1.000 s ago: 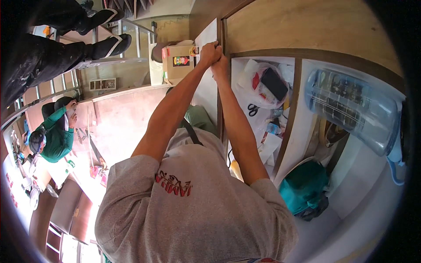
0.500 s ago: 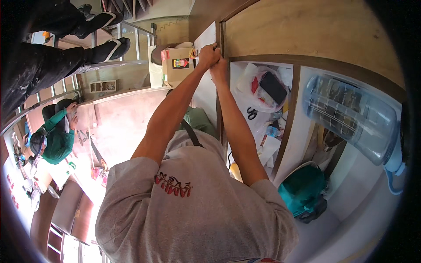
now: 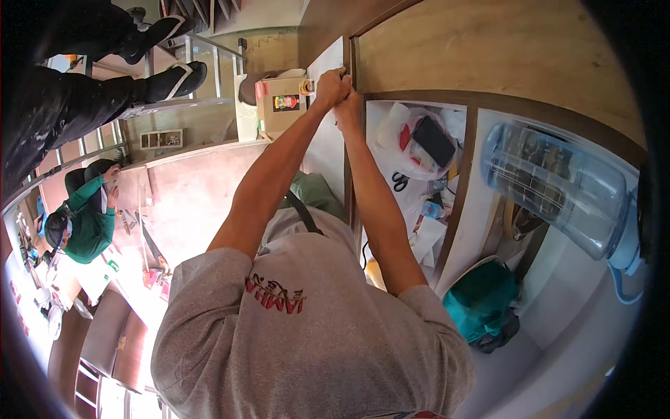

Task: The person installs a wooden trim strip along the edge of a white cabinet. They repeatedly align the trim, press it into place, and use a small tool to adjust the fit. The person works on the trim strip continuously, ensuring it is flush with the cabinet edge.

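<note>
In the head view, both arms reach up toward 12 o'clock and meet at the edge of a wooden panel (image 3: 351, 140), which is the upright side of a cabinet. The left hand (image 3: 329, 87) is closed in a fist around something small at the top of this panel; what it grips is hidden, so I cannot tell the tool or part. The right hand (image 3: 347, 106) sits just under it, touching it, with fingers curled and pressed against the panel edge. A white board (image 3: 322, 150) lies just beside the panel, at 9 o'clock from it.

To do this step well, I judge that the two hands should stay pressed together so the grip does not slide along the thin edge, and the push should go straight along the panel, not sideways.

At 3 o'clock from the hands, a shelf (image 3: 457, 209) holds a plastic bag (image 3: 401, 143), a phone (image 3: 433, 140) and scissors (image 3: 399, 183). Further at 3 o'clock lies a big clear water bottle (image 3: 558, 188). At 9 o'clock, well apart, a person in a green shirt (image 3: 87, 223) works
</note>
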A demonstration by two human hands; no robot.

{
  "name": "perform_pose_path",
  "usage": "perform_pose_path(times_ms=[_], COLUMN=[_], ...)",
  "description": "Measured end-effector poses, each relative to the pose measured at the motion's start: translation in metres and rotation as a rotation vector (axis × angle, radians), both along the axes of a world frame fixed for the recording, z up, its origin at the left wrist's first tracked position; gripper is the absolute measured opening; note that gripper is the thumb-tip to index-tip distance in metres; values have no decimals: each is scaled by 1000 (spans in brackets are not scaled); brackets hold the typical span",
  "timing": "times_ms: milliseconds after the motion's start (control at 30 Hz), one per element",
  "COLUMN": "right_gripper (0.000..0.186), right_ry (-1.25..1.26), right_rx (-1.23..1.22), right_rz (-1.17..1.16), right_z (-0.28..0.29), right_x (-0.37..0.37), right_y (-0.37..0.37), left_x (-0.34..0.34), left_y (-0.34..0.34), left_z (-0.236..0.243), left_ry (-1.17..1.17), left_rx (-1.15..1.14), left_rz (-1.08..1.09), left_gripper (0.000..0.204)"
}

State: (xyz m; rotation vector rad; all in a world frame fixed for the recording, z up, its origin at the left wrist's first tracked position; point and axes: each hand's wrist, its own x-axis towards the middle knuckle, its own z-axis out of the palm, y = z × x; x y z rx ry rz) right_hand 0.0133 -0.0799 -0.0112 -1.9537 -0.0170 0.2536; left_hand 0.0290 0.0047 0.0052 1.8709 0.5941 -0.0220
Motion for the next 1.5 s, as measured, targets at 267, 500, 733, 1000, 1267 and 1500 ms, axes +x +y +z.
perform_pose_path(times_ms=[267, 500, 733, 1000, 1267, 1500], right_gripper=[24, 24, 31, 27, 27, 24], right_ry=[11, 29, 2, 73, 96, 21], right_rx=[-94, 4, -100, -18, 83, -242], right_rz=[72, 38, 49, -15, 52, 126], right_z=[-10, 5, 7, -20, -46, -18], right_x=[9, 7, 4, 19, 34, 29], right_y=[-10, 1, 3, -1, -18, 3], left_x=[7, 6, 9, 15, 22, 19], left_y=[-2, 3, 3, 4, -1, 12], left_z=[-7, -11, -8, 3, 10, -4], left_ry=[-85, -52, -35, -14, -43, -9], left_rx=[67, 98, 71, 63, 51, 5], left_rz=[18, -15, 13, 2, 8, 45], left_gripper=[47, 48, 48, 47, 47, 46])
